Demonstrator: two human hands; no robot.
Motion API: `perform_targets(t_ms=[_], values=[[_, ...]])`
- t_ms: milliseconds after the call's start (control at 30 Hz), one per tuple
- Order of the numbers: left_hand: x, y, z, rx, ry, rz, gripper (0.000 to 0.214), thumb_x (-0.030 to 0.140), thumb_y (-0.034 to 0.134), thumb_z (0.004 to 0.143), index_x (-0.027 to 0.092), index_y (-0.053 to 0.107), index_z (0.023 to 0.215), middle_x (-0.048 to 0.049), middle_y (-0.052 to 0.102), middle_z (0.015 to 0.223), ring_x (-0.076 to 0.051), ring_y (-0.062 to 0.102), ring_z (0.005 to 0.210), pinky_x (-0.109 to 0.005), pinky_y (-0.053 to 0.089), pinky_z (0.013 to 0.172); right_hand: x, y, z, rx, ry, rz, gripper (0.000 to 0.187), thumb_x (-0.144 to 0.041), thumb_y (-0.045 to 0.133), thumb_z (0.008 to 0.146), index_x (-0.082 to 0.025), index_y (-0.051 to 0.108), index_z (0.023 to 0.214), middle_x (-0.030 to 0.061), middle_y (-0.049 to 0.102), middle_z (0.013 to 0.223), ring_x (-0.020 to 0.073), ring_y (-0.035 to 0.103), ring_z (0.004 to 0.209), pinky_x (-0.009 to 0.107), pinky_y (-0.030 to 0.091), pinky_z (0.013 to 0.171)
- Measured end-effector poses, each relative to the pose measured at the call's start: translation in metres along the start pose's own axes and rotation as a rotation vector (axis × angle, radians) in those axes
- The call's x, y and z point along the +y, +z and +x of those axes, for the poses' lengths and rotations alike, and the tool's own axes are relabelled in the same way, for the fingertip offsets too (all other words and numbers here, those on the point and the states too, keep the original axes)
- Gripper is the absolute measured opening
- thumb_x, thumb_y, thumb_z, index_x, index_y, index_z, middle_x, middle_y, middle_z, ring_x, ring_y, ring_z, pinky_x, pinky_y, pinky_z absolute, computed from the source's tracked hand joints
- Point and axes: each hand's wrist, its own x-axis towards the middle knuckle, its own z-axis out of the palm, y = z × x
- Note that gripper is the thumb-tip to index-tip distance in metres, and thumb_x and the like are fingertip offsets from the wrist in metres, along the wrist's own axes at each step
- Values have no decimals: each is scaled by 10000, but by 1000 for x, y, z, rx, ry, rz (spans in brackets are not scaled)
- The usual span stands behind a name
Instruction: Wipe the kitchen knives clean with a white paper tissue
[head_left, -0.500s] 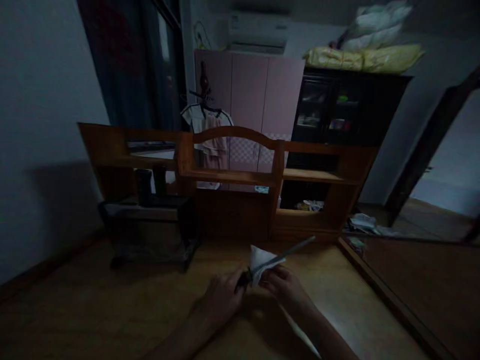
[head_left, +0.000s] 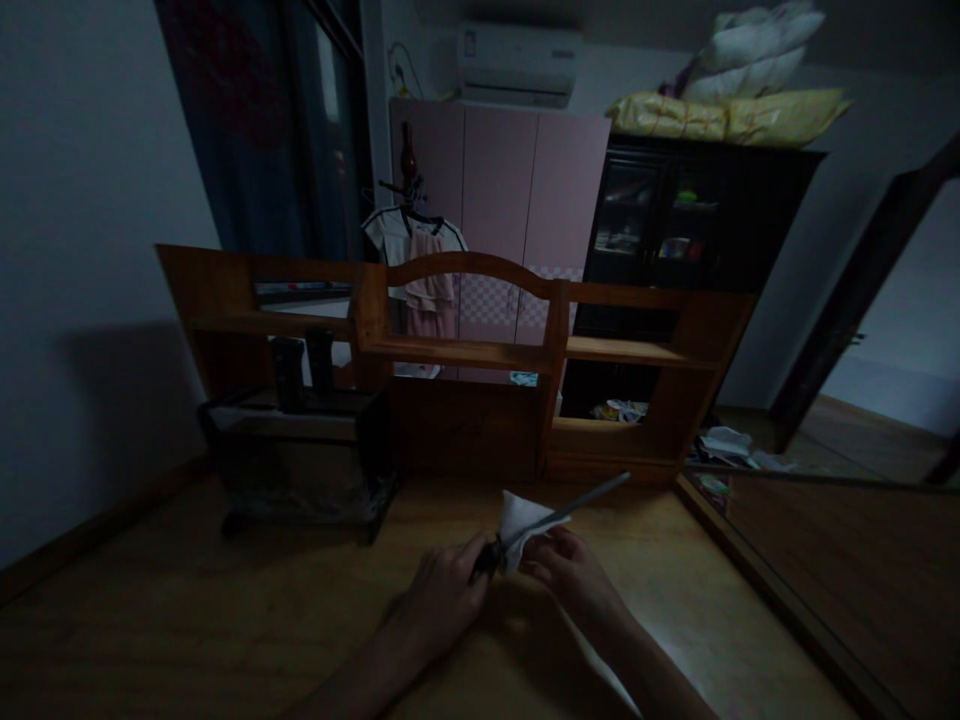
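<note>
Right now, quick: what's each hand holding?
Left hand: closed around the knife by its dark handle.
Right hand: pinching a white cloth around the blade.

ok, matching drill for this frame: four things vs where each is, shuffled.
1 long grey metal knife with dark handle
2 white folded tissue
3 black wire rack
4 yellow bundled bedding

a on top of the dark glass-fronted cabinet
b on the wooden desk, left, by the wooden shelf unit
c handle in the left hand
d pressed to the blade by the right hand

Pairs: 1-c, 2-d, 3-b, 4-a

Knife point(head_left: 585, 503) handle mostly hidden in left hand point(head_left: 442, 598); forearms point(head_left: 360, 680) cut off below.
</note>
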Motion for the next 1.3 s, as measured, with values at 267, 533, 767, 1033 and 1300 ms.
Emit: perform_targets(t_ms=[267,533,767,1033,1300], values=[[0,-1,-1,-17,0,-24,287,181,469,831,250,566,1092,-24,689,925,-201,636,832,-280,405,734,-5,4,-2,24,6,-22,243,-283,801,633,-164,642,773,37,682,793,186,654,776,323,507,780],[2,-3,0,-27,-3,6,265,191,473,827,251,572,1065,-24,690,905,-211,637,819,-286,401,720,-5,5,-2,16,5,-74,267,-314,785,643,-165,648,818,56,688,823,207,655,800,346,504,794],[-1,0,0,-34,-17,27,300,196,473,823,245,562,1105,-33,693,918,-216,636,826,-289,405,717,-1,1,-1,17,-6,-67,243,-295,779,666,-161,651,823,52,683,821,191,651,781,329,506,778],[3,-4,0,-59,-45,17,293,200,467,831,237,575,1102,-43,686,947,-200,630,865,-269,407,748,-2,2,-1,23,-2,-58,291,-321,797,637,-158,654,830,57,685,835,206,651,796,342,507,788],[1,-3,0,-51,-19,32,284,187,468,827,246,570,1085,-36,684,910,-206,630,837,-282,408,739,-10,7,-6,13,-14,-136,226,-307,785,650,-171,682,799,41,692,806,194,644,777,324,490,773]])
